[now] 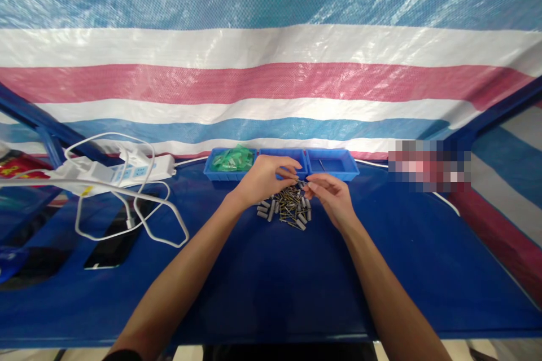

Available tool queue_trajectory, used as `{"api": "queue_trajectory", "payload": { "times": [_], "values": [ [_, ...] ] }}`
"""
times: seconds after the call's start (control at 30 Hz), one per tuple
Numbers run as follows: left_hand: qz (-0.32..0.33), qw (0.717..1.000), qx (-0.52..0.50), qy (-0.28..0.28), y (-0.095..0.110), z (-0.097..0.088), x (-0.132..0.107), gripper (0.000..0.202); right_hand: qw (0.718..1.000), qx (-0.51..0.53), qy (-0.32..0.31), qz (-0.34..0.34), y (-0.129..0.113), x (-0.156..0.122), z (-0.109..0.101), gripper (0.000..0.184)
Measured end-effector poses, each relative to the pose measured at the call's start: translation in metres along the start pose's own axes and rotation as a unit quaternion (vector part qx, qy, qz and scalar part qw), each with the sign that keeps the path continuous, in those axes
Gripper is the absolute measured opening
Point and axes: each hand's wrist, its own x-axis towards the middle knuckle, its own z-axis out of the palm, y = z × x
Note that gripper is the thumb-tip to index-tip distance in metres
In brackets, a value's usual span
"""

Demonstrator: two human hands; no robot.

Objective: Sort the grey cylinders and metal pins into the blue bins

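My left hand (263, 178) and my right hand (332, 194) meet above a small pile of grey sleeves and thin brass-coloured screws (285, 210) on the blue table (271, 276). Both hands have their fingertips pinched together around a tiny part that I cannot make out. Just behind the hands stand three blue trays: the left tray (228, 164) holds green plastic bags, the middle tray (283, 155) is partly hidden by my left hand, and the right tray (331, 163) holds one small dark piece.
A white power strip (127, 169) with looping white cables (144, 220) lies at the left, beside a black phone (112, 242). A striped tarp (271, 79) hangs behind the table. A blurred patch sits at the right.
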Motion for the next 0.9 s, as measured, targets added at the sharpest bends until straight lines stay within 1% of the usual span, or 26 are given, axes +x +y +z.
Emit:
{"api": "queue_trajectory", "payload": {
  "times": [0.23, 0.4, 0.53, 0.6, 0.63, 0.73, 0.8, 0.83, 0.9],
  "values": [
    [0.011, 0.998, 0.044, -0.045, -0.001, -0.005, -0.001, 0.041, 1.000, -0.004, 0.000, 0.025, 0.003, 0.000, -0.002, 0.017],
    [0.008, 0.996, 0.029, -0.083, 0.005, -0.003, -0.002, 0.043, 0.999, 0.002, -0.003, 0.045, 0.001, 0.000, 0.001, 0.019],
    [-0.006, 0.996, 0.025, -0.080, 0.003, 0.000, -0.001, 0.040, 0.999, -0.001, 0.005, 0.050, -0.001, 0.000, 0.001, 0.022],
    [-0.027, 0.995, 0.058, -0.077, 0.001, -0.001, 0.000, 0.035, 0.999, -0.011, 0.029, 0.027, 0.000, 0.002, -0.001, 0.023],
    [-0.037, 0.992, 0.086, -0.083, 0.000, -0.002, -0.001, 0.031, 0.998, -0.019, 0.052, 0.007, 0.000, 0.003, -0.002, 0.023],
    [-0.051, 0.972, 0.186, -0.135, -0.001, -0.005, -0.002, 0.021, 0.984, -0.065, 0.153, -0.070, 0.000, 0.007, -0.009, 0.023],
    [-0.053, 0.956, 0.238, -0.166, -0.002, -0.005, -0.004, 0.024, 0.968, -0.108, 0.201, -0.102, 0.000, 0.008, -0.015, 0.027],
    [-0.054, 0.949, 0.258, -0.173, -0.002, -0.005, -0.005, 0.027, 0.963, -0.128, 0.211, -0.107, 0.001, 0.009, -0.018, 0.030],
    [-0.057, 0.941, 0.286, -0.174, -0.003, -0.003, -0.006, 0.030, 0.959, -0.159, 0.209, -0.103, 0.002, 0.009, -0.024, 0.039]
  ]
}}
